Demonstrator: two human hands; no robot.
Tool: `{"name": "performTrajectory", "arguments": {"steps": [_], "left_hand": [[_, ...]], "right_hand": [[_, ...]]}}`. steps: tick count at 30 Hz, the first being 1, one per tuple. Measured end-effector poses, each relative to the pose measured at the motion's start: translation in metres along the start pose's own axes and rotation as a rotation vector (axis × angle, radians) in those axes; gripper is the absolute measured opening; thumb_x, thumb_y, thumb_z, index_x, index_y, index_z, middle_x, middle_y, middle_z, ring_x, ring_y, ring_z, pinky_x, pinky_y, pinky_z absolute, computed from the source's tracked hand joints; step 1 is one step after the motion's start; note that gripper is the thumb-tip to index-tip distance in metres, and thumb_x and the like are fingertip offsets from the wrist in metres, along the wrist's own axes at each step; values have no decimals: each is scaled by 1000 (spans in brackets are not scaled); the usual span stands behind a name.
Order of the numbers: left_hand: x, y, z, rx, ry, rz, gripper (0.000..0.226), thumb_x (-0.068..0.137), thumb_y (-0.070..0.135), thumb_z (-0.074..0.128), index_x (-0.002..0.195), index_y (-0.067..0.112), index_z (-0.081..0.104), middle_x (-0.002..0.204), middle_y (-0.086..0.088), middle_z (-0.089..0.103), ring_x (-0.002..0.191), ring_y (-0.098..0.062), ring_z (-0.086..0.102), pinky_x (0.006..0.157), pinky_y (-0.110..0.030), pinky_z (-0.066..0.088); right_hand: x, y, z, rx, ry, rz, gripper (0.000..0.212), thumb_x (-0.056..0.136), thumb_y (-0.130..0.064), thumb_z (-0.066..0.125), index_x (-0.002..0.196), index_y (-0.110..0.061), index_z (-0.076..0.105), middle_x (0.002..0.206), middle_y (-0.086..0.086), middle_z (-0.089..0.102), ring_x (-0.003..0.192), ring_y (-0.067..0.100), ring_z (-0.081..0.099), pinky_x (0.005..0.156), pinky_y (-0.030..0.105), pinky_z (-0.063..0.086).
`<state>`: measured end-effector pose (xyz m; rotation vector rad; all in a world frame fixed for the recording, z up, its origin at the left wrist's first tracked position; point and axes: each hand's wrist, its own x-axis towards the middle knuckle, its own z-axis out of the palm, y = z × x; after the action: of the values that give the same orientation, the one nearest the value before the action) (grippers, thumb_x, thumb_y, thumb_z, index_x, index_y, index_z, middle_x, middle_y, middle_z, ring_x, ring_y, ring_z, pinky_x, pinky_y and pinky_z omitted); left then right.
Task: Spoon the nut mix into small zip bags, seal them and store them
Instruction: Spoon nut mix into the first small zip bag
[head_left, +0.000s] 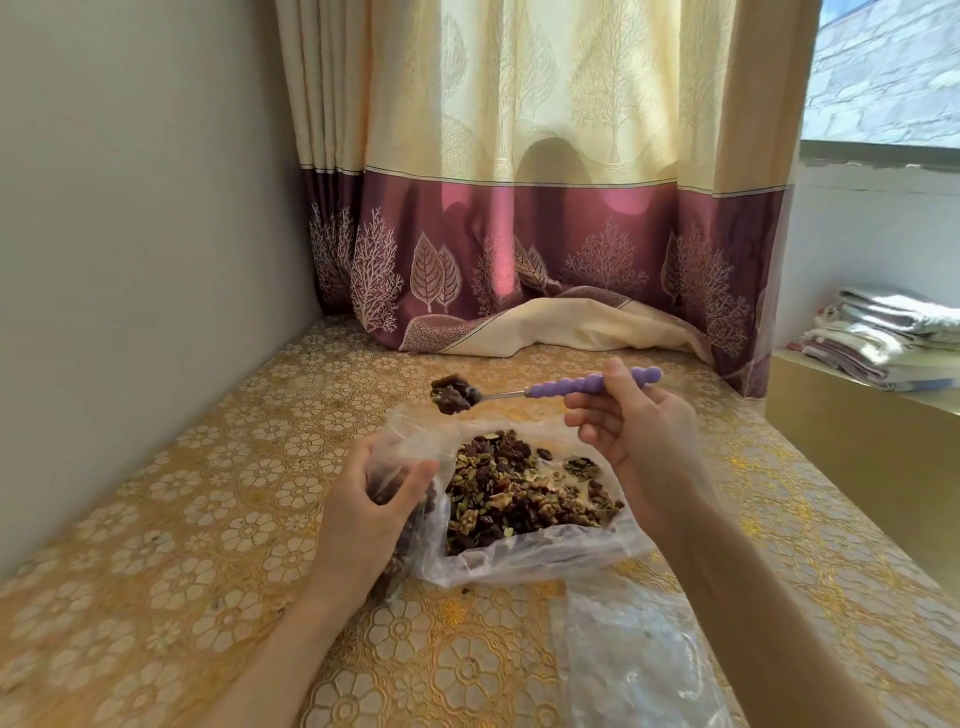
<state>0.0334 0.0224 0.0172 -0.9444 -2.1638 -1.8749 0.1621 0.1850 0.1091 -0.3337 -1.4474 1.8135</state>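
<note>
Between right hand (641, 441) fingers (592, 402), spoon (545, 391) carries nut mix (453, 397).

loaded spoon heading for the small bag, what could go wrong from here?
1. The spoon is heaped with nut mix, held in the air by the right hand; pieces may drop onto the tablecloth before reaching the bag.
2. The left hand grips the small zip bag, whose soft mouth could fold shut, so the scoop may miss.
3. The big bag of nut mix lies open and slack; a bump could scatter it.
</note>
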Motion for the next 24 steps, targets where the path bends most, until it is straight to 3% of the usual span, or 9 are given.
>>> {"name": "performTrajectory", "arguments": {"steps": [5, 11, 15, 21, 24], "left_hand": [[0, 3, 0, -37, 6, -23, 40, 67, 56, 63, 101, 37, 53, 83, 15, 66, 75, 0, 62, 66, -11, 47], [0, 5, -1, -34, 5, 9, 34, 68, 53, 64, 96, 39, 49, 89, 33, 58, 79, 10, 57, 66, -3, 42], [1, 0, -1, -37, 15, -5, 38, 67, 54, 65, 98, 39, 49, 89, 21, 62, 81, 8, 57, 67, -6, 43], [1, -1, -2, -57, 13, 6, 39, 67, 55, 66, 97, 36, 52, 89, 26, 62, 78, 5, 59, 66, -9, 46], [2, 0, -4, -79, 36, -4, 41, 68, 53, 65, 100, 31, 54, 89, 15, 64, 77, 7, 59, 64, -6, 44]], "right_hand": [[-18, 8, 15, -57, -89, -47, 36, 99, -19, 44, 72, -5, 64, 68, 8, 72, 53, 12, 61, 47, 16, 49], [-24, 12, 19, -152, -209, -158, 23, 98, -12, 45, 88, -4, 65, 77, 7, 74, 61, 17, 64, 52, 21, 51], [-21, 11, 14, -152, -257, -188, 21, 98, -7, 42, 94, -2, 62, 81, 9, 74, 63, 17, 63, 53, 22, 50], [-7, 11, -10, 7, -104, -164, 26, 99, -14, 43, 90, 0, 63, 85, 19, 73, 61, 17, 61, 53, 21, 49], [5, 19, -31, 34, 61, -89, 29, 99, -19, 45, 81, -4, 62, 81, 20, 71, 58, 16, 58, 51, 19, 48]]}}
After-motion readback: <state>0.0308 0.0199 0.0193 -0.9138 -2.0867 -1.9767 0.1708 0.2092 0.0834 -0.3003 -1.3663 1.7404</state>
